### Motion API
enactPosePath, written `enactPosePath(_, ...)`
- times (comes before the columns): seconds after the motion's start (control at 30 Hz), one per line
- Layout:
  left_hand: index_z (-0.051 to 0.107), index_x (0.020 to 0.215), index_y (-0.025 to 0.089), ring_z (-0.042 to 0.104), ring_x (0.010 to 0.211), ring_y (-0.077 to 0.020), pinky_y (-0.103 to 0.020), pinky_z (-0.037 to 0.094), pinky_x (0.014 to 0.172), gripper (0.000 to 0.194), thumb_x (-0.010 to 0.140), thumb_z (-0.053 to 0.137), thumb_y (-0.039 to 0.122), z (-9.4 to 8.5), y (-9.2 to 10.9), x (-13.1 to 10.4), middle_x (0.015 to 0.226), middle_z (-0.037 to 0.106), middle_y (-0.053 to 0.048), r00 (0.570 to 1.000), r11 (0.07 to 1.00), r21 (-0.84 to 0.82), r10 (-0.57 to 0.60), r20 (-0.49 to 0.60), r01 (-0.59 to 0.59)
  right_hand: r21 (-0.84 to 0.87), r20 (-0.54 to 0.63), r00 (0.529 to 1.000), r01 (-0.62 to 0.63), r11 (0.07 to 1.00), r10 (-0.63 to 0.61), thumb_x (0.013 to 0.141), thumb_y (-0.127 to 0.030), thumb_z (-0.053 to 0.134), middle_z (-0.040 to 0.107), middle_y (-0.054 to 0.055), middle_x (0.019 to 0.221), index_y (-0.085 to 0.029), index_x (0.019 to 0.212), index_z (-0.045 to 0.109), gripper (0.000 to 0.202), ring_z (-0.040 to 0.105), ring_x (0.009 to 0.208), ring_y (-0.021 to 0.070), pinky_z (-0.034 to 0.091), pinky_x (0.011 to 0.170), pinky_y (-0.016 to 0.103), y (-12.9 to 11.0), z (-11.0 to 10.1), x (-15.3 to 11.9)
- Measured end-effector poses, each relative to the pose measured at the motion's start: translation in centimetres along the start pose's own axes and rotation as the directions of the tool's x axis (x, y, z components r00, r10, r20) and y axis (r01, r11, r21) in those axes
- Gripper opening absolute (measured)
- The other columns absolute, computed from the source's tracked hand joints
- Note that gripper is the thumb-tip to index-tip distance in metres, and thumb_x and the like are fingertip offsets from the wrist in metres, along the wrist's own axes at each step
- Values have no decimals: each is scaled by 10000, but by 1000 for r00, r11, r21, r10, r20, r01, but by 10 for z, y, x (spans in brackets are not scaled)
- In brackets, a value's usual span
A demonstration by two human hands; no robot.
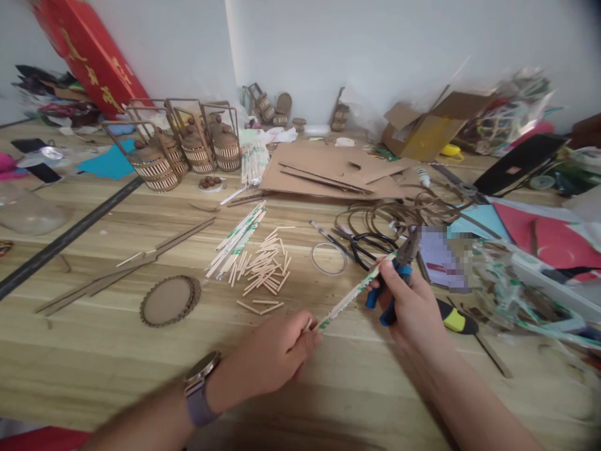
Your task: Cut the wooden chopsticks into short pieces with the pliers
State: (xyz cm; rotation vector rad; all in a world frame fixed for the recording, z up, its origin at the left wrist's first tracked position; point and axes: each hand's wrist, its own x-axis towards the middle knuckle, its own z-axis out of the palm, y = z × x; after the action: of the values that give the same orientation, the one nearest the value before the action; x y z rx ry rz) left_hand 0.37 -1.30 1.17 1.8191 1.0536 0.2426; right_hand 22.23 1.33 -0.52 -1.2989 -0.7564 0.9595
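Over the near side of the wooden table point(141, 376), I am holding a green-printed wrapped stick point(348, 299) aslant between both hands. My left hand point(282, 344) is closing thumb and fingers on its lower end; my right hand point(410, 304) is pinching the upper end while also gripping blue-handled pliers point(402, 270). Beyond my left hand, short sticks point(265, 266) are lying in a loose pile, beside more wrapped sticks point(239, 238); a scalloped disc point(166, 302) is resting further left.

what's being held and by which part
Left hand: wrapped stick, lower end. Right hand: the stick's upper end, plus pliers by their blue handles.
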Motion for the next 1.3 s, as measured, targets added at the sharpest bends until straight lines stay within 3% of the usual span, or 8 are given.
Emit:
enactPosePath(0.27,463,628,200,497,573,-132,-247,316,602,388,969,343,340,-2,2,0,538,503,36,997,1000,6,24,70,-25,-66,-23,999,44,997,-46,675,-581,733,542,-40,539,-199,695,609,402,437,468,88,300,378,191,-6,-2,3)
enactPosePath(0.57,467,681,198,455,588,-132,-249,278,566,337,961,351,344,5,-1,4,605,491,32,997,996,-20,82,8,-82,-48,-24,1000,-7,999,6,688,-558,741,510,-57,537,-195,658,557,408,453,464,78,370,404,178,9,9,-17)
enactPosePath(0.77,446,651,197,478,532,-114,-229,331,573,376,969,335,363,9,2,2,562,493,41,999,990,-135,49,12,-47,-112,145,985,-81,990,97,760,-576,666,553,-34,605,-198,725,588,387,492,525,111,410,461,214,21,24,-45)
enactPosePath(0.93,573,798,188,490,496,-118,-225,354,542,402,965,324,456,7,1,3,557,569,23,999,964,-267,8,38,3,-174,259,956,-94,980,138,749,-573,672,560,-29,629,-207,732,559,383,497,552,124,413,490,224,7,17,-40)
enactPosePath(1.03,610,966,178,469,479,-123,-223,329,494,449,939,343,538,2,-7,9,537,562,26,983,918,-395,-90,-160,20,-352,423,901,69,933,93,803,-548,608,491,-42,589,-213,681,531,365,453,543,128,387,508,238,-7,14,-38)
enactPosePath(1.1,590,1035,172,444,441,-120,-219,307,465,467,912,381,571,1,-11,12,478,510,51,976,854,-521,-110,-189,-5,-452,591,800,223,864,103,832,-473,580,455,-48,571,-213,633,504,335,423,542,128,365,519,242,-15,18,-41)
enactPosePath(1.2,588,876,164,371,390,-94,-215,266,442,453,866,451,596,3,-12,15,426,437,72,969,775,-630,-109,-220,-56,-496,756,628,363,789,186,845,-321,546,470,-48,606,-211,655,496,226,421,566,122,349,534,238,-20,27,-50)
enactPosePath(1.3,543,728,168,321,387,-76,-214,259,453,431,850,493,578,4,-11,15,398,378,84,933,757,-645,-149,-327,-105,-544,740,635,372,752,220,874,-293,486,476,-48,618,-211,697,476,195,436,586,123,345,544,236,-18,31,-57)
